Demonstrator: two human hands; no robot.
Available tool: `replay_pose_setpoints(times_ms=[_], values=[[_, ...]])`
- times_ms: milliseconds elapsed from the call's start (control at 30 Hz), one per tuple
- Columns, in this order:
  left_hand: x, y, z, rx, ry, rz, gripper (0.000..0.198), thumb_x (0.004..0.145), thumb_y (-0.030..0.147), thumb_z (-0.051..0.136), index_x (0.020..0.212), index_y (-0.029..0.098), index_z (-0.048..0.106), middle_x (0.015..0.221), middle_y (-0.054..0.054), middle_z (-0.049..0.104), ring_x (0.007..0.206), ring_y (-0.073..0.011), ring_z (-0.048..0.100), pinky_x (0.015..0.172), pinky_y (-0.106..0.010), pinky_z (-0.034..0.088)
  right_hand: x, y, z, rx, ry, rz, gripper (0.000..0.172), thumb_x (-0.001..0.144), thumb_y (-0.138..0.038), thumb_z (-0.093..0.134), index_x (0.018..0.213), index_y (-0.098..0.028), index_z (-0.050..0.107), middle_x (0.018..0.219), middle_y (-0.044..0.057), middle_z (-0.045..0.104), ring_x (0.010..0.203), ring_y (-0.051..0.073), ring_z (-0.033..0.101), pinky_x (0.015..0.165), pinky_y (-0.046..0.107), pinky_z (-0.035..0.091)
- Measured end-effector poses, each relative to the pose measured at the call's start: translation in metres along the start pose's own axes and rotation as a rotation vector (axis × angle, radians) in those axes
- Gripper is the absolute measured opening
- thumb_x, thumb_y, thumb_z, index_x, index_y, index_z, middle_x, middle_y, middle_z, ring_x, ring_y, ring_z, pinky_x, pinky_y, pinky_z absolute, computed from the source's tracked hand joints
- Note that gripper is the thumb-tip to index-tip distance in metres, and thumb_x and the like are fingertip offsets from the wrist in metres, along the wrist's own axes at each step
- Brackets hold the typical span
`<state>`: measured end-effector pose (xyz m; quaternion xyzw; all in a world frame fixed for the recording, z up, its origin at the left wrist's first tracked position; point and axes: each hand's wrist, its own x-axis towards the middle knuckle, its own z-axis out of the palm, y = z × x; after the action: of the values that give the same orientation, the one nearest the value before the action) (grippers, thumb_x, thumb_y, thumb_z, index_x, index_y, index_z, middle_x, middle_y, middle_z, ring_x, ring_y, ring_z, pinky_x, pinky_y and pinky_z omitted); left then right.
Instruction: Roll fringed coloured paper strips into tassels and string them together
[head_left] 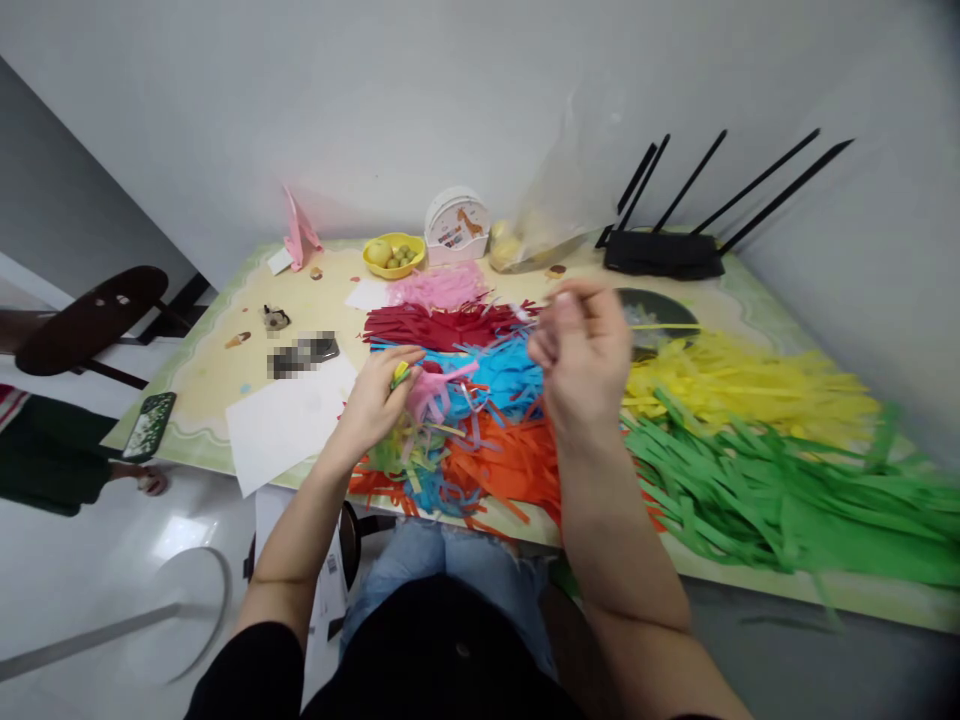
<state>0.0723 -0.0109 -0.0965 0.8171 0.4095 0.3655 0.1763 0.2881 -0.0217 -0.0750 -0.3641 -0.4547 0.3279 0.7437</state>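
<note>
My left hand (379,395) is closed on the end of a bundle of coloured paper strips (435,392); pink, yellow and green show at its fingers. My right hand (581,345) is raised to the right of it, fingers pinched. A small whitish thing shows at its fingertips, too blurred to name. Beneath my hands lie fringed paper strips in rows: pink (439,287), dark red (450,327), blue (514,368) and orange (502,460). Yellow fringe (750,390) and green fringe (795,500) spread to the right of my right forearm.
A dark round plate (664,305) stands behind my right hand. Along the wall are a router (664,253), a plastic bag (559,215), a white giraffe box (457,228) and a yellow fruit bowl (375,268). White paper (281,425) and a phone (150,425) lie left.
</note>
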Motion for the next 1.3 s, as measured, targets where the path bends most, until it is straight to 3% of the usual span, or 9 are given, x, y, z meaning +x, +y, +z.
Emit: replay_pose_setpoints(times_ms=[133,233,333,467,533,667,733,1133,1300], values=[[0.003,0.012,-0.002,-0.007,-0.073,0.020,0.024,0.099,0.027,0.049,0.103,0.016,0.069,0.108,-0.012,0.073,0.104,-0.0244,0.066,0.095,-0.040,0.051,-0.015,0.003,0.019,-0.316,-0.464,0.006,0.020,0.088,-0.037,0.071,0.081,-0.020,0.065,0.071,-0.001,0.054,0.063,0.012,0.048,0.058,0.027,0.037],[0.003,0.021,-0.003,-0.060,-0.162,-0.045,0.023,0.099,0.027,0.047,0.093,0.016,0.066,0.094,-0.008,0.071,0.089,-0.0219,0.064,0.084,-0.035,0.050,-0.022,0.008,0.028,-0.360,-0.576,-0.034,0.013,0.090,-0.029,0.065,0.085,-0.018,0.068,0.074,0.000,0.060,0.065,0.013,0.049,0.062,0.027,0.038],[0.001,0.022,-0.007,-0.266,-0.233,-0.109,0.027,0.099,0.036,0.050,0.091,0.016,0.065,0.089,-0.006,0.071,0.082,-0.0194,0.064,0.078,-0.031,0.049,-0.022,0.012,0.025,-0.331,-0.534,-0.012,0.011,0.091,-0.027,0.062,0.089,-0.018,0.067,0.077,0.001,0.063,0.065,0.013,0.051,0.061,0.027,0.039],[0.001,0.015,-0.012,-0.734,-0.322,-0.283,0.042,0.094,0.055,0.057,0.090,0.015,0.069,0.080,-0.006,0.071,0.063,-0.0151,0.061,0.061,-0.026,0.048,-0.018,0.014,0.018,-0.211,-0.457,0.019,0.013,0.092,-0.031,0.062,0.089,-0.019,0.064,0.083,0.002,0.067,0.071,0.014,0.059,0.064,0.027,0.044],[0.001,0.012,-0.013,-0.817,-0.268,-0.354,0.041,0.089,0.055,0.066,0.085,0.015,0.070,0.075,-0.004,0.069,0.058,-0.0128,0.059,0.058,-0.024,0.046,-0.019,0.014,0.016,-0.184,-0.477,0.038,0.013,0.093,-0.032,0.062,0.094,-0.019,0.065,0.085,0.002,0.065,0.072,0.014,0.058,0.064,0.027,0.044],[0.000,0.011,-0.010,-0.721,-0.012,-0.371,0.035,0.084,0.047,0.074,0.100,0.015,0.075,0.080,-0.004,0.073,0.066,-0.0133,0.062,0.063,-0.023,0.047,-0.027,0.010,0.014,-0.203,-0.481,0.075,0.023,0.099,-0.030,0.053,0.119,-0.021,0.060,0.081,-0.002,0.058,0.066,0.012,0.054,0.060,0.026,0.041],[-0.001,0.012,-0.008,-0.637,0.057,-0.343,0.033,0.087,0.044,0.072,0.103,0.015,0.076,0.083,-0.005,0.075,0.070,-0.0143,0.064,0.066,-0.024,0.048,-0.033,0.009,0.015,-0.204,-0.462,0.072,0.023,0.099,-0.027,0.052,0.120,-0.021,0.054,0.076,-0.003,0.058,0.065,0.012,0.055,0.060,0.026,0.041],[-0.007,0.023,-0.011,-0.411,0.136,-0.206,0.026,0.093,0.033,0.064,0.106,0.014,0.075,0.084,-0.006,0.077,0.079,-0.0175,0.070,0.074,-0.026,0.053,-0.045,0.002,0.024,-0.288,-0.409,0.061,0.011,0.095,-0.024,0.054,0.106,-0.023,0.050,0.076,-0.002,0.064,0.067,0.014,0.064,0.061,0.027,0.046],[-0.012,0.022,-0.004,-0.202,0.153,-0.073,0.022,0.096,0.026,0.059,0.108,0.016,0.075,0.102,-0.009,0.078,0.094,-0.0202,0.071,0.088,-0.033,0.054,-0.045,0.008,0.026,-0.264,-0.399,0.096,0.014,0.093,-0.029,0.058,0.105,-0.023,0.053,0.077,-0.002,0.066,0.071,0.014,0.067,0.065,0.026,0.052]])
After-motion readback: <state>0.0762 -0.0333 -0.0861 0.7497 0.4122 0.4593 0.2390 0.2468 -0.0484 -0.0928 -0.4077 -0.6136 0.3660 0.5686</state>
